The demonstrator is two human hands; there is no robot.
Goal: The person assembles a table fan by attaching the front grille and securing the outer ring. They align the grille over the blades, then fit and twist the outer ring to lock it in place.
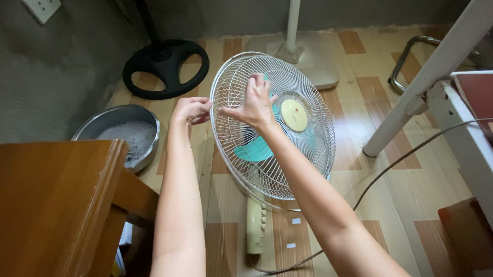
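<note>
A standing fan faces up at me, its white wire grille (pixel 291 159) covering teal blades (pixel 251 150) and a cream round hub cap (pixel 294 114). My right hand (pixel 256 103) lies on the upper left part of the grille with its fingers hooked into the wires. My left hand (pixel 191 109) pinches the grille's left rim, fingers closed on it. Below the grille the fan's cream neck with control buttons (pixel 256 226) shows between my forearms.
A wooden table (pixel 39 205) stands at the lower left. A metal bowl (pixel 119 128) with whitish contents sits on the tiled floor. A black round base (pixel 166 66), another fan's cream base (pixel 307 59), a white frame (pixel 430 76) and a cable (pixel 395 166) surround me.
</note>
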